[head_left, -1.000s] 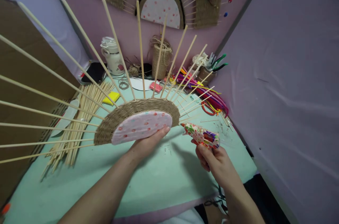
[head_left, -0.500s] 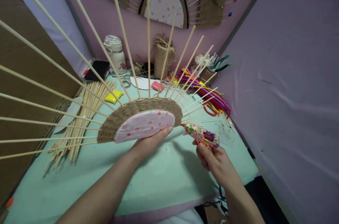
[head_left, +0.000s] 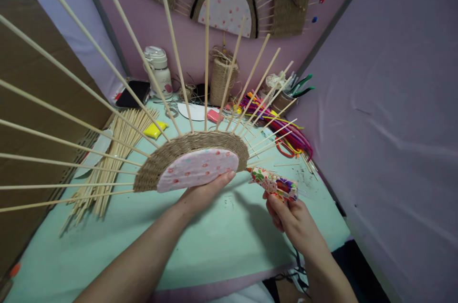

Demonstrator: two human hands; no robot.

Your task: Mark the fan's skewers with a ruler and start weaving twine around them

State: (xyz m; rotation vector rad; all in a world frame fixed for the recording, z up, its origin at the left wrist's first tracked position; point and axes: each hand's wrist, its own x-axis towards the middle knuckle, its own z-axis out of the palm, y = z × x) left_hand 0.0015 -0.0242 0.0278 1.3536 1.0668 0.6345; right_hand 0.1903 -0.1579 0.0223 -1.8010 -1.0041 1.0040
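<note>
My left hand [head_left: 202,194] grips the straight bottom edge of a half-round craft piece [head_left: 196,167]: a pink dotted fabric centre, a band of wound jute twine [head_left: 189,143] around it, and several long wooden sticks [head_left: 107,62] fanning outward. The piece is held up above the table, tilted toward me. My right hand [head_left: 289,217] is closed round a glue gun [head_left: 274,182] wrapped in flowered paper. Its nozzle points left, almost touching the right end of the twine band.
The mint-green table [head_left: 214,245] carries a bundle of loose sticks [head_left: 110,150], a yellow pad [head_left: 155,129], a twine spool [head_left: 222,76], a white jar [head_left: 159,71], coloured pipe cleaners [head_left: 282,126] and a tool cup [head_left: 286,93]. A finished fan piece [head_left: 229,2] hangs on the wall behind.
The view has shifted slightly, so everything sits a little lower and to the right. The glue gun's nozzle stays beside the right end of the twine band; both hands keep their grip.
</note>
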